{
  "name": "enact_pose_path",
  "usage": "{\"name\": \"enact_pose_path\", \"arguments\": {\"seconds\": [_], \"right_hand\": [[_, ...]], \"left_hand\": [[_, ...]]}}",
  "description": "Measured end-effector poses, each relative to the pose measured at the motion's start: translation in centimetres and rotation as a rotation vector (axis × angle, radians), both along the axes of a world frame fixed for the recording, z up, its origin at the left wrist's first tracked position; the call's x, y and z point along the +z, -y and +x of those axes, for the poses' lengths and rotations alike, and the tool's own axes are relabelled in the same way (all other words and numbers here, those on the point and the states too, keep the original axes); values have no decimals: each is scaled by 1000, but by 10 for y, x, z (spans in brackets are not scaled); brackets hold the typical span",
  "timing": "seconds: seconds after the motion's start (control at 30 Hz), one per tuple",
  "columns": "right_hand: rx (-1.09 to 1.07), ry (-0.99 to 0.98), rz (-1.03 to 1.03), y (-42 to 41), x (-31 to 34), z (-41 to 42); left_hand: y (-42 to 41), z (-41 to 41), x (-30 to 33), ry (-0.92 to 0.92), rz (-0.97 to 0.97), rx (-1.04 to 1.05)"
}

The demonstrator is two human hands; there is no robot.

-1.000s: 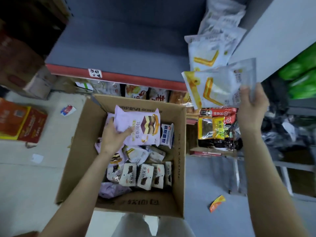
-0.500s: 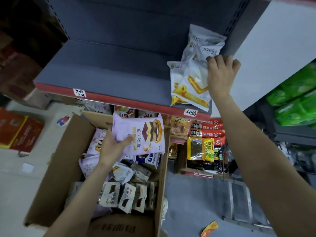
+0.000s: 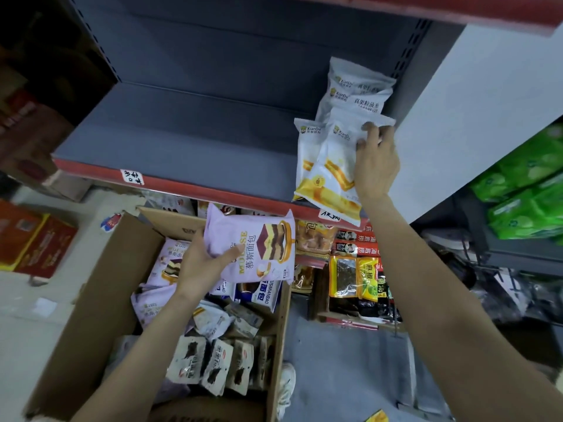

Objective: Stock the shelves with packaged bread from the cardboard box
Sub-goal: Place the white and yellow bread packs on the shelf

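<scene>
My left hand [image 3: 203, 263] grips a purple mousse bread pack [image 3: 256, 246] held above the open cardboard box [image 3: 91, 300]. The box holds more purple packs, a blue pack and several small white-and-brown packs. My right hand [image 3: 376, 161] rests on a white-and-yellow bread pack [image 3: 330, 175] lying at the right end of the grey shelf [image 3: 182, 141], its fingers curled over the pack's top edge. More white packs [image 3: 356, 89] lie stacked behind it against the shelf's back right corner.
A red shelf edge [image 3: 189, 187] carries handwritten labels. Below it sit snack packs and a display of red and yellow bags [image 3: 356, 269]. Orange cartons [image 3: 27, 239] lie on the floor at left. Green packs [image 3: 530, 184] fill a rack at right.
My right hand carried the white-and-yellow pack up onto the shelf and now rests on it. My left hand lifted the purple pack higher out of the box.
</scene>
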State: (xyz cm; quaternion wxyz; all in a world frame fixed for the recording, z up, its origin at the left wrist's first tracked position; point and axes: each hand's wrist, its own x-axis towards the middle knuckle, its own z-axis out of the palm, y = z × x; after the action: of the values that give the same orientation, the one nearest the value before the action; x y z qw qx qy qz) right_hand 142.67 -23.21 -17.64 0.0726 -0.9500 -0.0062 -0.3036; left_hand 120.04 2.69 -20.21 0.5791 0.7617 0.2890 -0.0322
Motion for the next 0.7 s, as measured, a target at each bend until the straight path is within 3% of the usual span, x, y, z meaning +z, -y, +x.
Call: {"name": "enact_pose_path", "arguments": {"seconds": [0.07,0.17,0.3,0.37,0.7], "right_hand": [[41,-49,53,-3,-3,-6],[132,48,115,4,-10,-20],[174,-373,315,2,-21,-60],[127,-472,400,-3,-23,-73],[30,-278,693,-13,-9,-44]], "left_hand": [[-3,-1,0,9,8,-7],[-6,-3,0,17,4,19],[-7,-3,2,28,-13,20],[-9,-3,1,32,-9,13],[-19,-10,-7,34,11,26]]}}
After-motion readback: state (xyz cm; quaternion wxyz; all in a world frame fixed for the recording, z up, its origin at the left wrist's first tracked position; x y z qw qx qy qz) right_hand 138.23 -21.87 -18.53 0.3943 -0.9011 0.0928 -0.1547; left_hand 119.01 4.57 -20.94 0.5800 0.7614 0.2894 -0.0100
